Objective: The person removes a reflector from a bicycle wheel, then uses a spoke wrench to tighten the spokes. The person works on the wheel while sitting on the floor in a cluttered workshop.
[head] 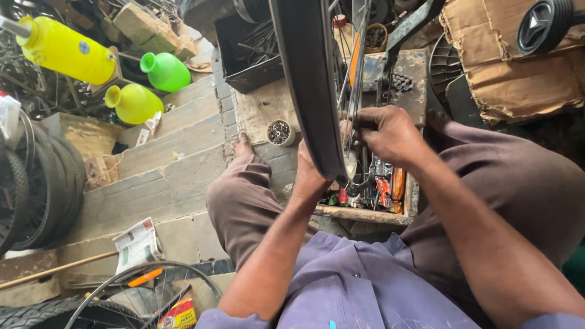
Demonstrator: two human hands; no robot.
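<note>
A bicycle wheel with a dark rim (308, 79) and thin spokes (352, 67) stands upright in front of me. My left hand (309, 178) presses against the near side of the rim, partly hidden behind it. On the other side, my right hand (385, 131) is closed with its fingers pinched at the spokes, close to the rim. I cannot tell if it holds a small tool. Below the wheel lies an open wooden toolbox (365, 214) with several tools in it.
A small round tin of metal parts (281, 132) sits on the brick steps (177, 164). Yellow and green plastic jugs (131, 102) lie at the upper left, tyres (36, 189) at the left, another wheel (146, 292) and a folded newspaper (138, 244) at the bottom left, torn cardboard (518, 73) at the upper right.
</note>
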